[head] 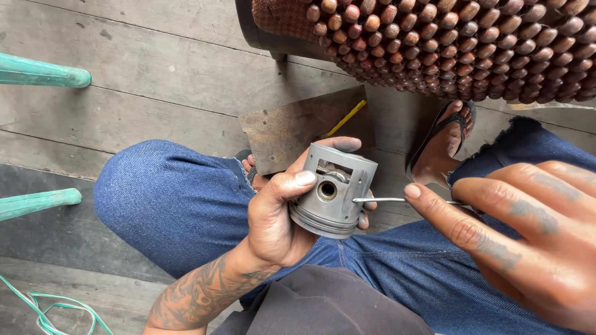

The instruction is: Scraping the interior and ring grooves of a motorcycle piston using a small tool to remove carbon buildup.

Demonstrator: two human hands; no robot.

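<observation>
My left hand [276,214] grips a grey metal piston [334,189], thumb across its side near the round pin hole, fingers wrapped behind it. The piston is held above my lap, crown end tilted down toward me. My right hand [521,229] comes in from the right and holds a thin metal rod [379,200] between thumb and fingers. The rod's tip touches the piston's side just right of the pin hole. Both hands are smeared with dark grease.
My legs in blue jeans [180,205] fill the middle; one foot in a flip-flop [444,139] rests on grey wooden floorboards [143,68]. A rusty metal plate [298,127] with a yellow stick lies ahead. A wooden-bead seat cover [459,43] hangs top right. Teal chair legs [43,74] stand left.
</observation>
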